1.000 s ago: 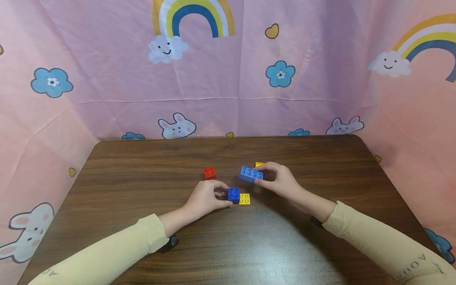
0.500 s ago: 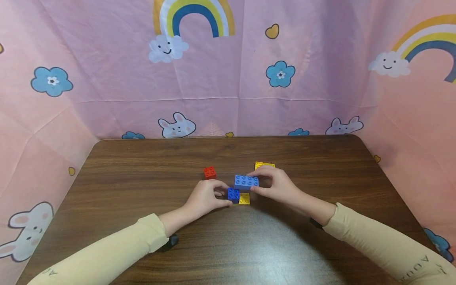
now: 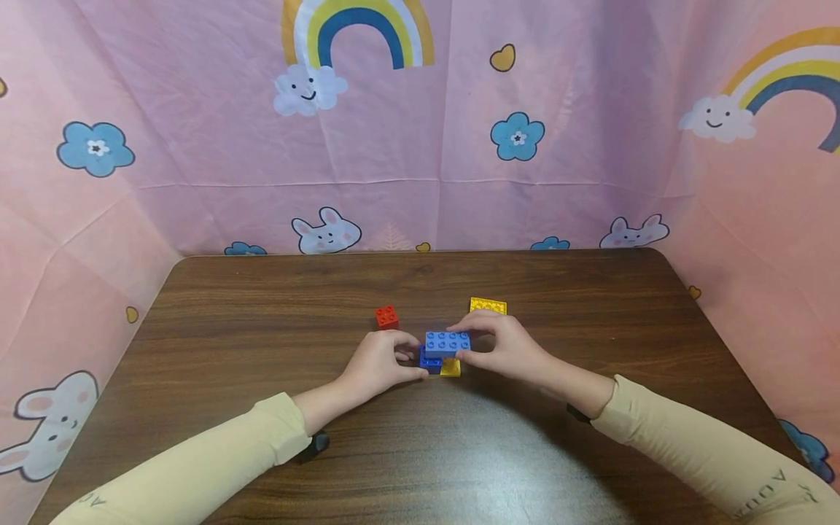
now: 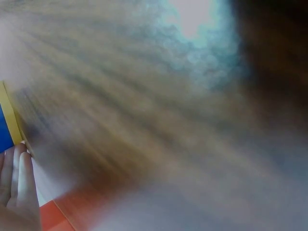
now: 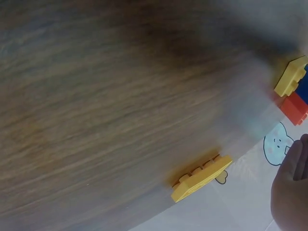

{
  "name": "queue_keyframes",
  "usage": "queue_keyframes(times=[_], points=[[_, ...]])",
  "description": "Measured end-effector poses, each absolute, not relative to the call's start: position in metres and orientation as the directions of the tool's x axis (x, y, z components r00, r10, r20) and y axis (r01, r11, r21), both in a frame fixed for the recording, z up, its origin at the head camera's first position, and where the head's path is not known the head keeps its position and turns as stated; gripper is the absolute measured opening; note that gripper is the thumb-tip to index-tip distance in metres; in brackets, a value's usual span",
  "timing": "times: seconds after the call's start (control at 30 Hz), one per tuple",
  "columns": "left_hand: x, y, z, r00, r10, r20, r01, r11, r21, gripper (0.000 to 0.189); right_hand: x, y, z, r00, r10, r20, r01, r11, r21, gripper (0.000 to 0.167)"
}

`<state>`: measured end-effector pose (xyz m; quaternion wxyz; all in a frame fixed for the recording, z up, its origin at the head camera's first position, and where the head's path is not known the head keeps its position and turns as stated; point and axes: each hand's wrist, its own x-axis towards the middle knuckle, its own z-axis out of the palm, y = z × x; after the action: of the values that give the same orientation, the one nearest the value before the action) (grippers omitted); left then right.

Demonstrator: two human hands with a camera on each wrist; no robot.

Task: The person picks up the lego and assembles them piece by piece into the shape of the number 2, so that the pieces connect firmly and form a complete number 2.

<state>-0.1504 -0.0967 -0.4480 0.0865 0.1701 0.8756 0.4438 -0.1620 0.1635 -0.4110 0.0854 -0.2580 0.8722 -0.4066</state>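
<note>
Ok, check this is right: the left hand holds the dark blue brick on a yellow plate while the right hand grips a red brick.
Not red: the head view shows the right hand gripping a light blue brick. The rest stands: the left hand holds the dark blue brick on a yellow plate.

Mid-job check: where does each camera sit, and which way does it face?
Head: worn on the head, facing forward and down at the table, light blue brick and pink backdrop; left hand, right hand and sleeves show.
Left wrist: on that wrist, facing the blurred table; left fingers show lower left.
Right wrist: on that wrist, facing table and backdrop; right fingers show at right.
Head and right wrist share the red brick.
</note>
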Motion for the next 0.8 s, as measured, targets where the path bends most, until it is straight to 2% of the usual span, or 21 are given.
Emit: queue_keyframes(times=[0.8], points=[[-0.1493, -0.0970, -0.4472, -0.924, 0.383, 0.009, 0.234, 0.545, 0.805, 0.041, -0.1613, 0.1585, -0.4133, -0.815, -0.568, 0.111, -0.466, 0.530, -0.708, 0.035]])
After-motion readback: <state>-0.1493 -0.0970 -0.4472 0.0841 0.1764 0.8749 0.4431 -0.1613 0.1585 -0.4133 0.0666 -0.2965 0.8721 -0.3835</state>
